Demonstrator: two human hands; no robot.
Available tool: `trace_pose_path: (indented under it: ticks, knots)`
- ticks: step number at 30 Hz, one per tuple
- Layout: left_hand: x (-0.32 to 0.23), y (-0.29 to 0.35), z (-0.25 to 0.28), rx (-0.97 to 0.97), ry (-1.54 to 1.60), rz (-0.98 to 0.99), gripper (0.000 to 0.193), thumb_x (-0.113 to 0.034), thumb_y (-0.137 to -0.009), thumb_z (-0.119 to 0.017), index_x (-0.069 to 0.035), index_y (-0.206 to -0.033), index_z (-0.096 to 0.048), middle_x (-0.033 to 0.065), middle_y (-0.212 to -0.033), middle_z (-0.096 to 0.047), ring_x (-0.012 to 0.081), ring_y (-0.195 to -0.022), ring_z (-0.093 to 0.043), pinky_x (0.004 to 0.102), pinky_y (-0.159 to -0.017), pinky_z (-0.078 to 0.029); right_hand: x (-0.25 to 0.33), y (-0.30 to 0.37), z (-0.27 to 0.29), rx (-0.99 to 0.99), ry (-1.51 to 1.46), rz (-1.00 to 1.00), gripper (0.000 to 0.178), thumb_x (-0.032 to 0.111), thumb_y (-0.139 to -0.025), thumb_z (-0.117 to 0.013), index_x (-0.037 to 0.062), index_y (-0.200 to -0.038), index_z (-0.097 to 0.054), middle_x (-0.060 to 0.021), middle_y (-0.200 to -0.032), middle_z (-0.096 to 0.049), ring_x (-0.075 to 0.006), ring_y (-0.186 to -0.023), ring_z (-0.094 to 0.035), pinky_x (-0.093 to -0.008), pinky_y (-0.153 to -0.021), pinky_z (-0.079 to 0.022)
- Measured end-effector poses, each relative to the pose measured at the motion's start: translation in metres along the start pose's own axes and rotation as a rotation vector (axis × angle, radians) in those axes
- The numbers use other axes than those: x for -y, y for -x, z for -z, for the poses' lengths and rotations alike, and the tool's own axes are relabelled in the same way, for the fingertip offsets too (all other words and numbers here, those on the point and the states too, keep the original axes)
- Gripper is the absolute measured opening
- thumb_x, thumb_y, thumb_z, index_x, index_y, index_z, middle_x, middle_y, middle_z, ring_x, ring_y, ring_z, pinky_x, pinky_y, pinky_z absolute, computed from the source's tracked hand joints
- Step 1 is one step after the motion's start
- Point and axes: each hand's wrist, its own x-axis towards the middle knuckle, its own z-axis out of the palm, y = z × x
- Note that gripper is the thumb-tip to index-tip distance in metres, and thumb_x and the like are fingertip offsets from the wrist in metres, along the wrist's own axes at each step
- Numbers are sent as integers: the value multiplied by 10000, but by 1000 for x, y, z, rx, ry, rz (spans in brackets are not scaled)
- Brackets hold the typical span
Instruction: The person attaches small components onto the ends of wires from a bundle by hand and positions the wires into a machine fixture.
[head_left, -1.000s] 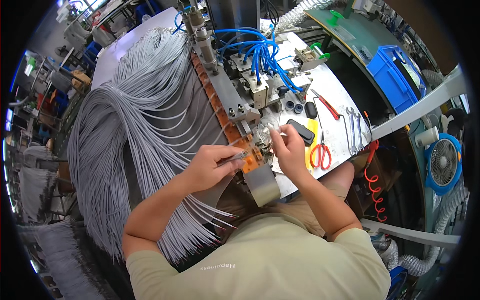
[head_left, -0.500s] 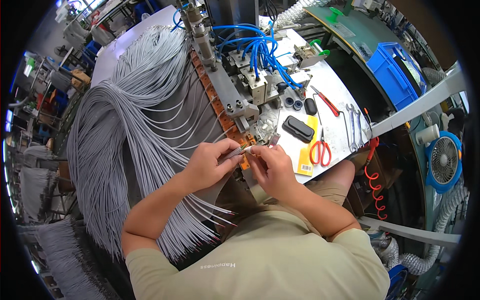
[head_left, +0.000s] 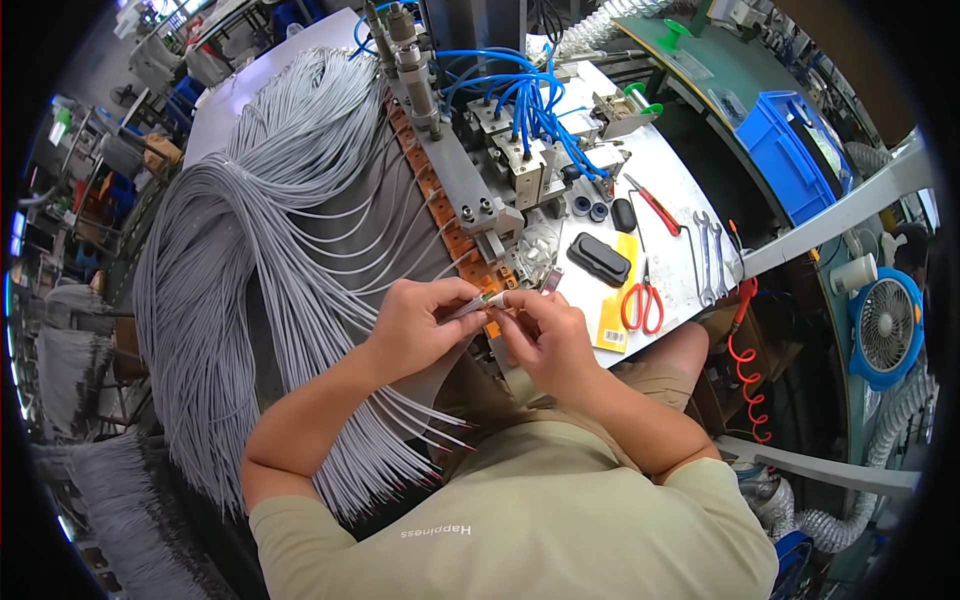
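My left hand (head_left: 425, 325) is closed around the end of a grey cable (head_left: 462, 308), whose thin coloured inner wires stick out toward the right. Facing it, my right hand (head_left: 545, 330) pinches a small white piece (head_left: 497, 300) at the tips of those wires. Whether the wires sit inside the white piece is too small to tell. Just beyond my fingertips is the near end of an orange fixture rail (head_left: 462, 245), with several grey cables lying across to it. A large bundle of grey cables (head_left: 215, 270) spreads over the table to the left, its cut ends hanging near my left forearm.
A machine with blue air hoses (head_left: 525, 105) stands beyond the rail. On the white tabletop at right lie a black case (head_left: 598, 259), red-handled scissors (head_left: 642, 307), wrenches (head_left: 703, 250) and a red knife (head_left: 655, 207). Farther right are a blue crate (head_left: 790, 150) and a blue fan (head_left: 888, 325).
Both hands stay nearly in place, with the fingertips shifting only slightly at the wire ends. The view has moved a little.
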Motion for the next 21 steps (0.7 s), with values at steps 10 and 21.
trace_pose_path:
  ticks: [10,21]
  knots:
    - [1,0,-1,30,-31,-26,158,-68,-849,-741,21,-973,-701,36,-747,-687,52,-669,-601,222,-632,-488,-4,-1,-1,48,-72,-103,128,43,-907,-687,-10,-1011,-635,-42,-593,-597,-98,-466,-536,-255,-493,-413]
    - [-1,-1,4,222,255,106,210,-44,-900,-655,41,-1092,-646,71,-822,-697,118,-758,-665,276,-721,-528,-15,-6,10,119,-14,77,184,71,-845,-724,63,-966,-586,-83,-761,-637,-250,-693,-626,-363,-640,-385]
